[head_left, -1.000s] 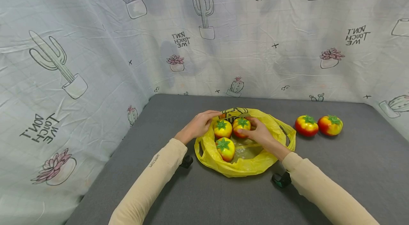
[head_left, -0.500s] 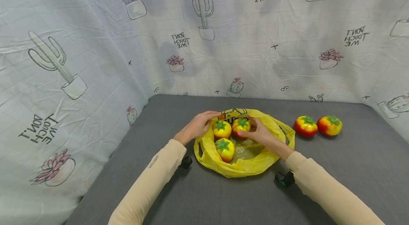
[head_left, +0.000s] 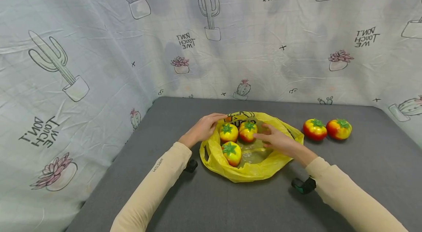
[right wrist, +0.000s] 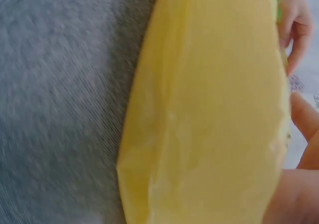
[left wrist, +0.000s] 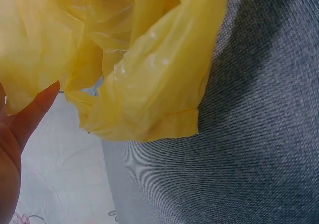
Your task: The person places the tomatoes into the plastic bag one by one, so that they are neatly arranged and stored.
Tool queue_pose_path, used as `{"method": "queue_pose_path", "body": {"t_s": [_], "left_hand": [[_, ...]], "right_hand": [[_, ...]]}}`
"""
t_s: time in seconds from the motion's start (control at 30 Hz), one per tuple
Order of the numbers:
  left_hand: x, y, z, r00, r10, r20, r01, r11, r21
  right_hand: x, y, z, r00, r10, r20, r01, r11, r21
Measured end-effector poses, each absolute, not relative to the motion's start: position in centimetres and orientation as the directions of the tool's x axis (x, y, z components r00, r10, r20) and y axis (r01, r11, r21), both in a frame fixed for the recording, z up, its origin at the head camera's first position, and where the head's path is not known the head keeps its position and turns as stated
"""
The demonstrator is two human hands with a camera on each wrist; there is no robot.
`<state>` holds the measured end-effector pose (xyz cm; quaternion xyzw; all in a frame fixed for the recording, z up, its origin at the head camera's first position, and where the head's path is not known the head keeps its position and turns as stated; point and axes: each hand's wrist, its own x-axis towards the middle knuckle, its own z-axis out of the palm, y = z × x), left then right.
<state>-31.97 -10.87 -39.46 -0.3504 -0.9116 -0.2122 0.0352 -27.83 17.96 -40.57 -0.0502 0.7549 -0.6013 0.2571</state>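
A: Where spread flat on the grey tabletop (head_left: pixel 184 202), yellow plastic bag (head_left: pixel 254 169): thin, soft, slippery. Inside the bag: three toy tomatoes (head_left: pixel 232 152).

B: Left hand (head_left: pixel 203 128) at the bag's far-left rim, fingers curled onto the film. Right hand (head_left: pixel 277 140) over the bag's middle, fingers relaxed, holding nothing. Probably best taken at the rim or handle loops. Right of the bag: two more tomatoes (head_left: pixel 315 129).

A grey table (head_left: pixel 362 173) carries a yellow bag (head_left: pixel 254 171) and two tomatoes (head_left: pixel 314 129) (head_left: pixel 339 129) (side by side).
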Motion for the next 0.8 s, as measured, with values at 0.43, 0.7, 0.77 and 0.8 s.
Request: {"method": "queue_pose_path", "body": {"t_s": [0.43,0.7,0.77,0.8], "left_hand": [[-32.3,-10.9,-39.3,-0.752,0.625,0.21,0.654,0.669,0.352],[-31.9,-10.7,-39.5,-0.766,0.613,0.194,0.637,0.681,0.361],[-31.9,-10.7,-39.6,-0.768,0.612,0.191,0.634,0.683,0.362],[-31.9,-10.7,-39.6,-0.768,0.611,0.191,0.634,0.684,0.362]], "right_hand": [[-27.5,20.6,-39.5,-0.759,-0.582,-0.293,0.264,0.136,-0.955],[-27.4,22.3,-39.4,-0.764,-0.572,-0.299,0.304,0.09,-0.948],[-27.4,22.8,-39.2,-0.773,-0.56,-0.298,0.303,0.086,-0.949],[-27.4,23.0,-39.1,-0.777,-0.556,-0.295,0.298,0.087,-0.951]]}}
